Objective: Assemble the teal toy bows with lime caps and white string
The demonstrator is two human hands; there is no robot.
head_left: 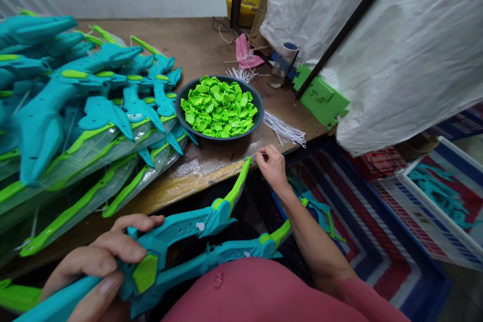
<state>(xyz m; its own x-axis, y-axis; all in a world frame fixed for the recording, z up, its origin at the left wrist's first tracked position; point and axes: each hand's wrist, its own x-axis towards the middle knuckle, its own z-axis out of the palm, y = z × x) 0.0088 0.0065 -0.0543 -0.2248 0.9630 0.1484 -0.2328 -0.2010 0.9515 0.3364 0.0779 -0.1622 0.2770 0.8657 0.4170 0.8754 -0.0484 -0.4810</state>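
My left hand [100, 261] is closed round the grip of a teal and green toy bow [188, 229] held low over my lap. A second bow [226, 254] of the same kind lies just under it. My right hand [272, 165] is at the green tip of the held bow, by the table's front edge, with its fingers pinched on something thin and white, perhaps a string. A dark bowl [183, 121] full of small bright green plastic parts [218, 106] stands just beyond that hand.
A big heap of teal and green bows [75, 110], some in clear bags, covers the left of the wooden table [196, 45]. White strings [283, 130] lie beside the bowl. A white sack [407, 50], a small bottle [281, 64] and a yellow tub [247, 7] stand behind. Crates [433, 211] sit at the right.
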